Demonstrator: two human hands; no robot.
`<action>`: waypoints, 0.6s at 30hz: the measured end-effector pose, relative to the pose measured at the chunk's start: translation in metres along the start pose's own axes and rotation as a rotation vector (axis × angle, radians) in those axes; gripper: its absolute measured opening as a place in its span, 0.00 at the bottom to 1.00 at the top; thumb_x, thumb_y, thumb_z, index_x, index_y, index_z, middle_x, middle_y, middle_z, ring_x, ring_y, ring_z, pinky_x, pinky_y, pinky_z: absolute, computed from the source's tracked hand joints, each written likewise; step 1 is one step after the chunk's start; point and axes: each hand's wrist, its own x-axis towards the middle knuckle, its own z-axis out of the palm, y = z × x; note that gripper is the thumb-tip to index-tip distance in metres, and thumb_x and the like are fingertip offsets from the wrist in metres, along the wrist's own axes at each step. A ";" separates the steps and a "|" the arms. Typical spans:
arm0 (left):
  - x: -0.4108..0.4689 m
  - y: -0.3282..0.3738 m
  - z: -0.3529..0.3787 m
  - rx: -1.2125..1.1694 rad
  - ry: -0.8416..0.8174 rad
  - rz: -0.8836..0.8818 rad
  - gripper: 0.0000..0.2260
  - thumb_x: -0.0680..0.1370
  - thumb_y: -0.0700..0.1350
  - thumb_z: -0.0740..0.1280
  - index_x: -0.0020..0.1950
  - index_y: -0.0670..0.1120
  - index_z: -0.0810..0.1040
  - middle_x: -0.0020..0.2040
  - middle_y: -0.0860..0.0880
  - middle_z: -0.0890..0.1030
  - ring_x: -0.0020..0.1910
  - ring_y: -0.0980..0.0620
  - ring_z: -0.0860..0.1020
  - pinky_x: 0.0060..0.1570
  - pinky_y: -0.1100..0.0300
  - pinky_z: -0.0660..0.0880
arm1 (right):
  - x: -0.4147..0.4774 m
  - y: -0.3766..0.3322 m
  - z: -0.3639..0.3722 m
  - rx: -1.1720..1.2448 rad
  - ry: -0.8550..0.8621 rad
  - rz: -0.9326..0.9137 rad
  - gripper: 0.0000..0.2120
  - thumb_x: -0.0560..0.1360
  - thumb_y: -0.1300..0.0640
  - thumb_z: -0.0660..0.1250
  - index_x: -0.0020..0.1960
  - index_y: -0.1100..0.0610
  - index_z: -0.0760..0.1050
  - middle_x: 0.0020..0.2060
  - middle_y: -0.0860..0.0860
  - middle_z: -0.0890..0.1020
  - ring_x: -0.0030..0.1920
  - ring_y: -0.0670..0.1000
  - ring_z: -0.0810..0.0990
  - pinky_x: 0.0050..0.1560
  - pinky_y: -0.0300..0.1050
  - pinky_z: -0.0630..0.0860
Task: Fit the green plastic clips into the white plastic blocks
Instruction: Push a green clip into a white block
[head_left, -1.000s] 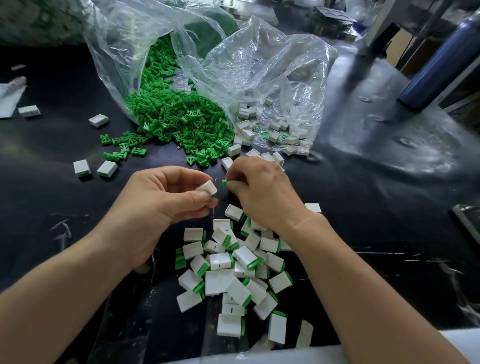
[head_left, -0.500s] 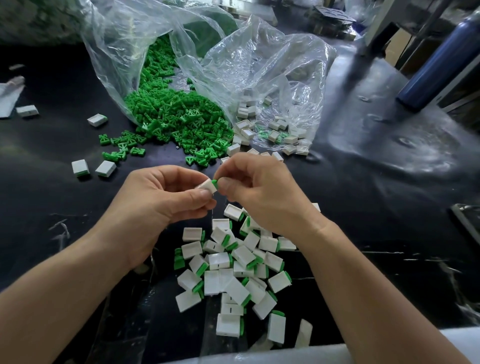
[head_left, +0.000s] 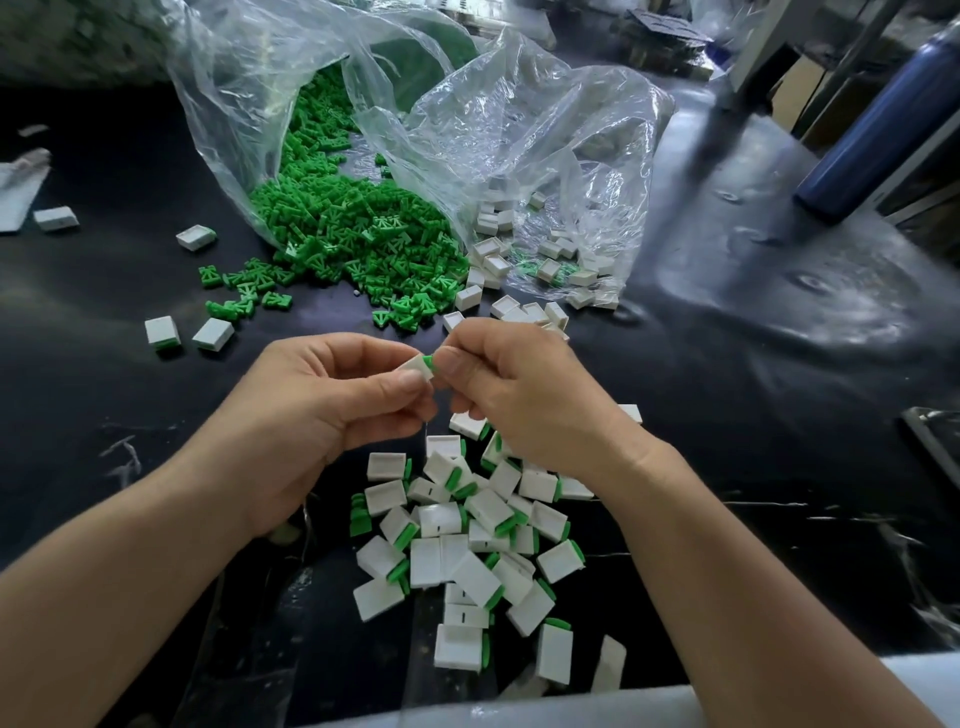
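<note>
Light, stiff and probably a little slick, being moulded plastic: best pinched across the flat faces of the white block (head_left: 413, 371), with its open end left free for the green clip (head_left: 428, 361). Held above the worktop (head_left: 727, 441) at mid-frame, block clamped between thumb and curled fingers (head_left: 358, 353) of the left hand (head_left: 311, 415), clip at its 3 o'clock end, pinched tight by the right hand (head_left: 524, 400) and seemingly most of the way in. Loose clip heap (head_left: 358, 249) at 12 o'clock from the hands, finished pile (head_left: 467, 545) at 6 o'clock.
</note>
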 end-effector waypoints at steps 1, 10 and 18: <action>0.000 0.000 0.000 -0.002 -0.012 -0.016 0.06 0.60 0.41 0.69 0.35 0.42 0.83 0.34 0.42 0.83 0.32 0.52 0.82 0.29 0.66 0.77 | 0.000 0.000 0.000 -0.012 0.003 0.000 0.15 0.78 0.55 0.60 0.32 0.49 0.68 0.28 0.44 0.74 0.32 0.46 0.73 0.40 0.47 0.74; -0.004 0.003 0.000 0.166 -0.033 0.113 0.06 0.60 0.41 0.70 0.35 0.41 0.83 0.30 0.43 0.82 0.25 0.53 0.79 0.24 0.66 0.74 | -0.003 -0.004 -0.005 -0.183 -0.073 -0.074 0.13 0.78 0.57 0.59 0.35 0.55 0.70 0.31 0.52 0.77 0.37 0.53 0.75 0.42 0.50 0.70; -0.005 0.001 -0.004 0.339 -0.069 0.207 0.07 0.61 0.44 0.70 0.36 0.42 0.83 0.29 0.41 0.81 0.24 0.52 0.78 0.23 0.65 0.74 | -0.007 -0.011 -0.006 -0.476 -0.128 -0.218 0.11 0.79 0.57 0.58 0.38 0.55 0.63 0.27 0.46 0.64 0.35 0.52 0.66 0.37 0.48 0.61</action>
